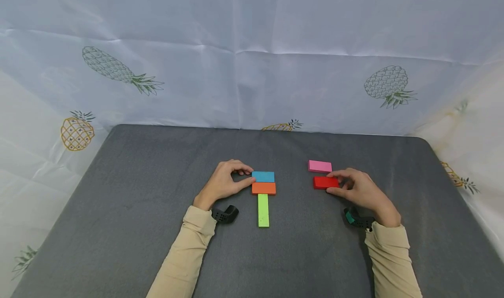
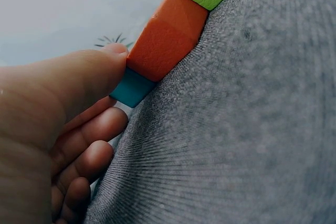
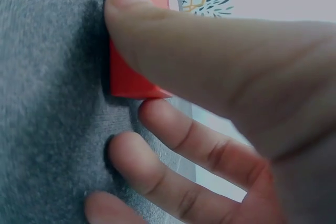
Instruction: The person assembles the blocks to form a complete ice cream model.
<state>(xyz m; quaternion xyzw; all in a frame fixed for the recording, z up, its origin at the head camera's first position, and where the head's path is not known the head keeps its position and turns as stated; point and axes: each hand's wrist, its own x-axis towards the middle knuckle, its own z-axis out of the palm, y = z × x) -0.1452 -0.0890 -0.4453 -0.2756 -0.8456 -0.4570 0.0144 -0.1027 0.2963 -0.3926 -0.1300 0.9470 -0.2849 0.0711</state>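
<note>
My left hand (image 1: 227,180) holds the left end of a blue wooden block (image 1: 263,176), its thumb (image 2: 100,66) at the seam with an orange block (image 1: 264,188). The blue and orange blocks lie lengthwise against each other. Below them a green block (image 1: 263,210) points toward me, its far end meeting the orange one and forming a T. Farther right, my right hand (image 1: 360,189) pinches the right end of a red block (image 1: 325,183) between thumb and index finger. The red block is low at the cloth; whether it touches is hard to tell. The other right fingers are bent beside it.
A pink block (image 1: 320,166) lies just beyond the red one. Grey cloth (image 1: 157,228) covers the table, with a pineapple-print curtain (image 1: 236,70) behind its far edge. Black bands with cameras sit at the left wrist (image 1: 225,214) and right wrist (image 1: 358,218).
</note>
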